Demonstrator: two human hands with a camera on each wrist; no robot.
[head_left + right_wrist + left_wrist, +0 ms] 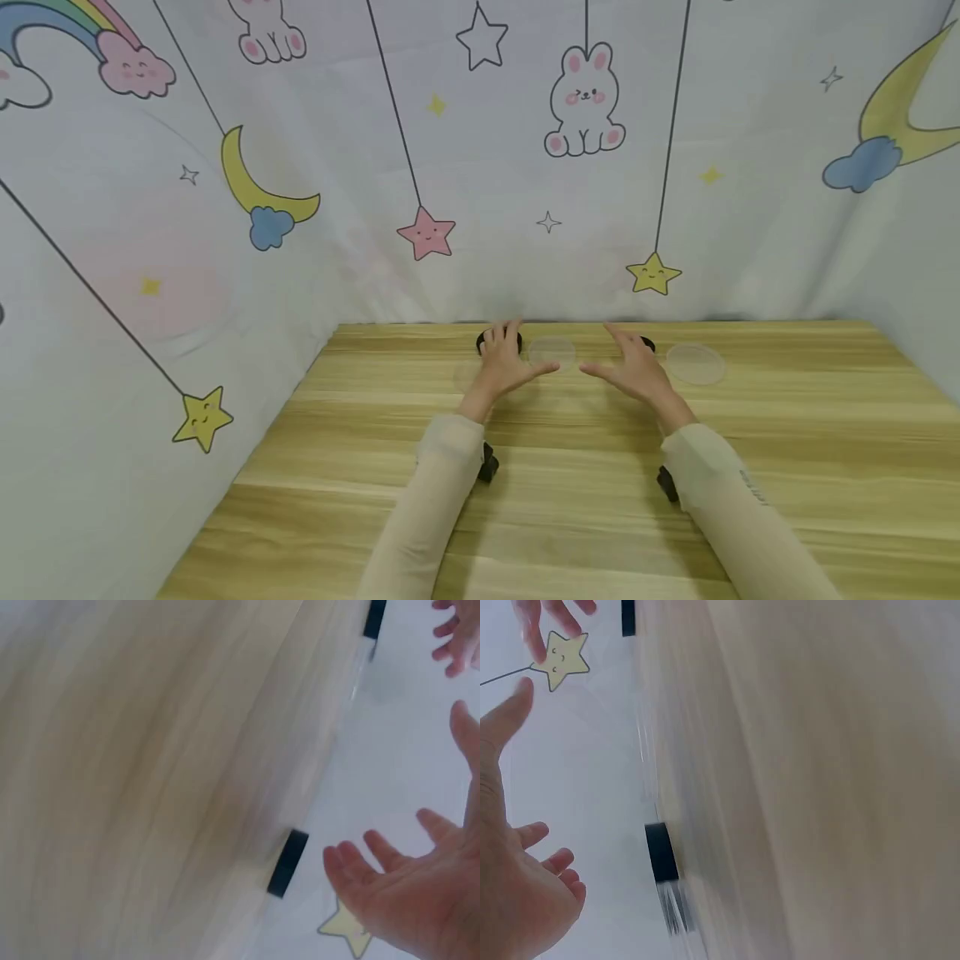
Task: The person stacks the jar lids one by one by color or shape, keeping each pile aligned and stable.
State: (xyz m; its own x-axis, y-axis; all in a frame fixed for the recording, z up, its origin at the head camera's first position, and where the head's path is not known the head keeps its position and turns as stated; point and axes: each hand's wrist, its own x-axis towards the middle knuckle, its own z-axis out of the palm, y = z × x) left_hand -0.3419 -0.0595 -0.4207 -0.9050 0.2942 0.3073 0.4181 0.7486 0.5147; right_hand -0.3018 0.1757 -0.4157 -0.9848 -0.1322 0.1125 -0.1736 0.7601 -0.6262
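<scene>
Both hands hover over the far part of the wooden table, fingers spread and thumbs pointing at each other. My left hand (501, 362) is over a black round disc (481, 342), which it partly covers in the head view. My right hand (636, 367) is beside a second black disc (648, 343), mostly hidden behind it. One clear round piece (552, 354) lies between the hands, another clear round piece (696, 363) to the right. Seen side-on in the left wrist view, a black disc (662, 853) has a clear piece (676, 907) beside it. Neither hand holds anything.
Wood-grain table (570, 533) stretches towards me under both forearms. A white curtain (510, 167) printed with stars, moons and rabbits hangs behind its far edge and along the sides. Small black devices (487, 463) are at the wrists.
</scene>
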